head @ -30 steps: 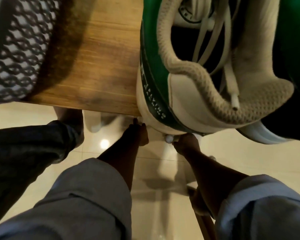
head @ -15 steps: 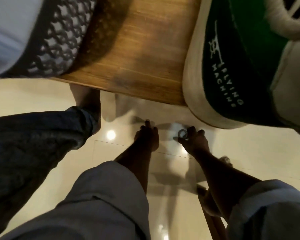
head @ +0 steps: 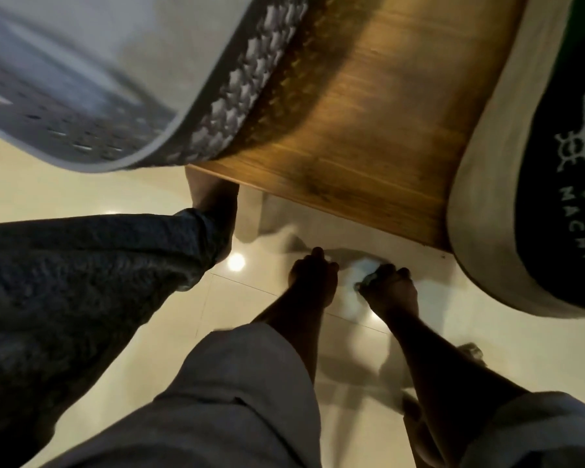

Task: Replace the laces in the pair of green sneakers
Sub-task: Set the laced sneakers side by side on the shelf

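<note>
Two hands are low at the floor (head: 149,315) below the worktop (head: 368,130) edge, the right hand (head: 390,288) pinching in its grip a blurred pale bundle (head: 363,266), likely lace, the left hand (head: 313,278) curled with a grip I cannot tell, so I'd gather it wholly before lifting toward the green sneaker (head: 554,197) on the worktop.

On the side of the green sneaker (head: 554,211), white print reads "MACHIN", cut off at the frame edge.
</note>
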`<state>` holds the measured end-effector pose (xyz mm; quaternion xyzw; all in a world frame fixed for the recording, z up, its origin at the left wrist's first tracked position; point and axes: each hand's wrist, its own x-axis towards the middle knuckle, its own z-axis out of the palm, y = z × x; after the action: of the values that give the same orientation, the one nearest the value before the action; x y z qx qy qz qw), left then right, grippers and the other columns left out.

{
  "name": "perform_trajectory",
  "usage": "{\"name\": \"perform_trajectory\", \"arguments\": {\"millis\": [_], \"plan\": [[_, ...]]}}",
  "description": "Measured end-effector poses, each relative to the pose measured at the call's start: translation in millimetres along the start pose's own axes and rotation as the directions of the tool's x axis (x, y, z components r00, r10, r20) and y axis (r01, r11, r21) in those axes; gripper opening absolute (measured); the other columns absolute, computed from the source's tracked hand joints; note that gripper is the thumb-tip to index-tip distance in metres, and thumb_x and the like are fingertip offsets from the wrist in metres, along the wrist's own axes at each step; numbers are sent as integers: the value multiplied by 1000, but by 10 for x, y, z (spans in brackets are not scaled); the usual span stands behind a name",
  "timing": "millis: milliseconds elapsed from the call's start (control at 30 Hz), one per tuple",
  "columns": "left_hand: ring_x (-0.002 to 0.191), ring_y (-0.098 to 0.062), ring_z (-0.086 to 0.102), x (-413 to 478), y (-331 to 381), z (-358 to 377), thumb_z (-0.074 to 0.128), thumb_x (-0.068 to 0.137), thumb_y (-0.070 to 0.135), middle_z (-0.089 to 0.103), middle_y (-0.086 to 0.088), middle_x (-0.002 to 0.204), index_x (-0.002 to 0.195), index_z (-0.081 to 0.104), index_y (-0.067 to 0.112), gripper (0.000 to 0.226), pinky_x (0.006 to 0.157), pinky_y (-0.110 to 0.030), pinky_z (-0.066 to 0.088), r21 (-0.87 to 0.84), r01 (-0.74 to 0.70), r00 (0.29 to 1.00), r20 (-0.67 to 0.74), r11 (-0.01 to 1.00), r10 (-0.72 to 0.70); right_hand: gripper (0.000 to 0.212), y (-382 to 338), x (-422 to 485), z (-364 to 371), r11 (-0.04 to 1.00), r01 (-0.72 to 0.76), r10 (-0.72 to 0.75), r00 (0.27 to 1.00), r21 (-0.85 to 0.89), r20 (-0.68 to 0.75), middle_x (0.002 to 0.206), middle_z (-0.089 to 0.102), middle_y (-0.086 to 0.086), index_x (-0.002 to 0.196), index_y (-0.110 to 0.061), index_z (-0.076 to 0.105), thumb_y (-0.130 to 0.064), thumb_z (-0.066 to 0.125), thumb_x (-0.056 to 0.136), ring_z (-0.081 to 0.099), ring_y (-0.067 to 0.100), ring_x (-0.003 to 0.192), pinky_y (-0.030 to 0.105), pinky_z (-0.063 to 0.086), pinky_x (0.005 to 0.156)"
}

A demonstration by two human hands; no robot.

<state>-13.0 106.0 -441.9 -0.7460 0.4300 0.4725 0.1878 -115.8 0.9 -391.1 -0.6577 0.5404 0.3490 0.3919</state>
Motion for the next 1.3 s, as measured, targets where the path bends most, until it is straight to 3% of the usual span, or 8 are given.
{"name": "perform_trajectory", "arguments": {"millis": [133,367,500,600,733,933,1200,1300], "plan": [[120,-37,56,-116,140,-37,65,99,26,36,-16,150,155,41,32,61,95,-45,52,-76,18,999,-30,997,-20,42,266,76,171,999,24,-18,994,48,-107,108,59,-1,128,-9,60,-32,75,96,62,31,116,33,49,92],[132,-43,53,-740,236,-452,61,102,25,30,-21,162,145,50,27,44,103,-49,54,-128,-3,989,-150,992,-16,63,167,-301,16,994,101,-86,966,50,-246,118,55,14,126,-9,56,-49,81,85,62,29,96,38,59,81],[118,-47,59,-1316,277,-842,58,100,15,41,-25,148,131,56,20,32,97,-51,55,-152,-56,960,-281,987,11,62,108,-772,-145,984,152,-119,948,90,-294,115,63,11,117,-11,63,-58,79,79,64,29,103,28,46,80],[114,-39,62,-1750,344,-1040,59,100,18,53,-16,131,124,62,21,25,96,-48,56,-137,-105,923,-383,985,45,73,151,-966,-151,972,224,-180,905,72,-385,101,73,7,100,-12,72,-75,63,64,68,31,100,31,50,81],[127,-37,59,-2313,440,-1273,61,99,27,59,-13,136,128,66,21,30,101,-50,54,-88,-148,891,-445,985,94,42,1,-1869,-445,919,386,-295,806,79,-513,88,76,15,91,-7,76,-46,87,78,72,39,83,37,54,72],[112,-38,60,-3277,439,-1640,58,100,32,52,-13,129,116,66,27,19,97,-48,54,-118,-208,773,-628,971,89,28,-232,-2817,-721,919,382,-271,793,100,-545,81,74,3,81,-14,72,-42,74,81,71,27,77,33,54,68],[107,-29,59,-4133,116,-2078,69,96,26,52,-8,120,111,67,31,16,85,-39,53,-146,-166,678,-735,975,5,54,-688,-3612,-1084,855,517,-414,632,-42,-655,90,73,9,92,-15,71,-65,62,74,66,28,81,31,45,65],[108,-31,58,-4306,10,-2241,66,99,27,49,-8,121,115,66,30,16,87,-40,53,-139,-148,627,-779,979,-16,61,-858,-3738,-1224,820,571,-446,586,-47,-677,98,71,7,104,-17,71,-68,62,72,66,26,88,33,52,72]]}}
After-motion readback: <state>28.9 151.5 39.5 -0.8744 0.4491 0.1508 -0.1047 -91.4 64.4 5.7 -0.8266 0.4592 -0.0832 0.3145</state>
